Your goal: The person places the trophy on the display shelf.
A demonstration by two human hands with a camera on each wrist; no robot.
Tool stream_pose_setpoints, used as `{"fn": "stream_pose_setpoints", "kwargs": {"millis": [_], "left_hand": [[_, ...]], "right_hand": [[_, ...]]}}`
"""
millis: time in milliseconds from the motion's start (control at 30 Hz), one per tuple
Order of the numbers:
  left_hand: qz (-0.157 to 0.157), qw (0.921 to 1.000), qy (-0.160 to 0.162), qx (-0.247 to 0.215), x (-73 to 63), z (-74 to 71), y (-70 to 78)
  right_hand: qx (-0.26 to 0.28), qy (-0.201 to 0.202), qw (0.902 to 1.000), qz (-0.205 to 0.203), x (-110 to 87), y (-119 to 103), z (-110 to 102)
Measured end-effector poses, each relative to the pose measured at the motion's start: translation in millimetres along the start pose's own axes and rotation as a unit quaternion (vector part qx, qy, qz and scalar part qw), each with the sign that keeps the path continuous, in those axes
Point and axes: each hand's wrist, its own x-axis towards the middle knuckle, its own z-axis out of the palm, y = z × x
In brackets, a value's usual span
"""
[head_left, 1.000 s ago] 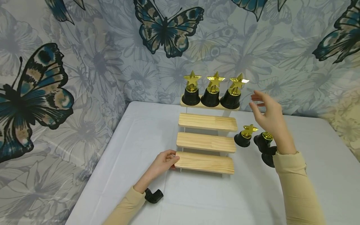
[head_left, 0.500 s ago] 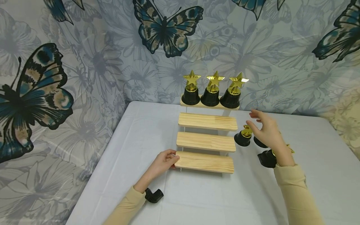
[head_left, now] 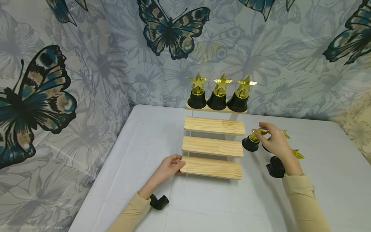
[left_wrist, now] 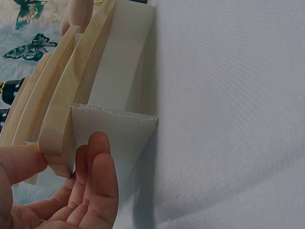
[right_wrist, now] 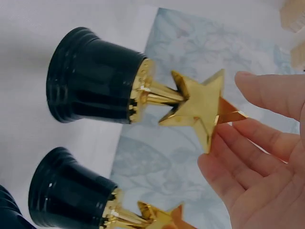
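A four-tier wooden display stand [head_left: 213, 167] stands on the white table. My left hand [head_left: 166, 168] pinches the left end of its lowest shelf, thumb on the upper face and fingers under the board [left_wrist: 62, 124]. Right of the stand, a small star trophy [head_left: 250, 143] with a black base stands upright. My right hand [head_left: 276, 141] is at its gold star [right_wrist: 202, 102]: the fingertips are right at the points, while the thumb stands apart from it. The fingers are spread and only slightly bent.
Three matching trophies [head_left: 217, 101] line the top shelf; the lower three shelves are bare wood. A second loose trophy [right_wrist: 71, 191] stands beside the first, and another gold star [head_left: 298, 154] shows behind my right wrist. Butterfly-patterned cloth [head_left: 171, 32] hangs behind the table.
My right hand has come down from beside the top shelf to the star of the nearest loose trophy. The left hand keeps its grip on the lowest shelf.
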Motion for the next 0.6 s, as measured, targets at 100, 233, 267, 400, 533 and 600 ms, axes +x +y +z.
{"fn": "stream_pose_setpoints", "kwargs": {"millis": [100, 233, 267, 400, 533, 600], "left_hand": [[0.001, 1.0000, 0.001, 0.002, 2.1, 0.2, -5.8], [0.001, 1.0000, 0.000, 0.001, 2.8, 0.5, -7.1], [0.001, 1.0000, 0.000, 0.001, 2.8, 0.5, -7.2], [0.000, 1.0000, 0.002, 0.004, 2.9, 0.6, -7.3], [0.002, 1.0000, 0.002, 0.007, 3.7, 1.0, -8.1], [0.003, 1.0000, 0.002, 0.009, 4.1, 1.1, -8.9]], "right_hand": [[-0.001, -0.003, 0.9999, 0.013, -0.6, 2.4, 1.5], [-0.006, -0.007, 0.9994, 0.034, -1.0, 6.6, 4.3], [-0.007, -0.007, 0.9992, 0.038, -1.3, 7.4, 4.9], [0.000, -0.002, 0.9991, 0.043, -3.0, 10.0, 7.2], [0.005, 0.007, 0.9992, 0.039, -4.5, 12.4, 10.1], [0.005, 0.012, 0.9992, 0.037, -4.9, 13.8, 11.8]]}}
